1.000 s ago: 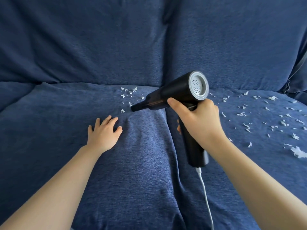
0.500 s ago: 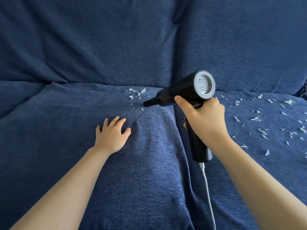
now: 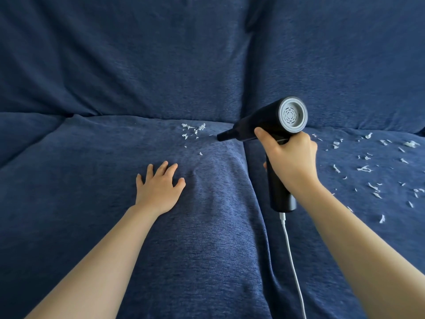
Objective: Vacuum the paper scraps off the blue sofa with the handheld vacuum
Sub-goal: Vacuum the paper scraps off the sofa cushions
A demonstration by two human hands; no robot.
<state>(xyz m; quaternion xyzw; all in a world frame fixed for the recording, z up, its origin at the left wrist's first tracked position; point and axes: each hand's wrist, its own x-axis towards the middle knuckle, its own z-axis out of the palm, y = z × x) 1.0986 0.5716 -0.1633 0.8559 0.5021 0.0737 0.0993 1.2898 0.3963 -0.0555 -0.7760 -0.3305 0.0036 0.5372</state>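
A: Right hand (image 3: 292,162)?
B: Fingers curled tight round the black handheld vacuum (image 3: 264,123); nozzle low, just beside a small scrap cluster (image 3: 193,131).
A: Left hand (image 3: 158,187)?
B: Fingers spread, flat on the blue sofa (image 3: 92,180), holding nothing.
A: Around?
B: More scraps (image 3: 372,166) scattered on the right cushion; white cord (image 3: 292,261) trailing from the handle.

White paper scraps (image 3: 192,131) lie scattered on the blue sofa (image 3: 92,157), where the left hand (image 3: 158,187) rests flat.

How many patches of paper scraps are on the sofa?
2: a small cluster on the left seat cushion ahead of the vacuum nozzle, and a wide scatter on the right cushion, possibly running past the frame.
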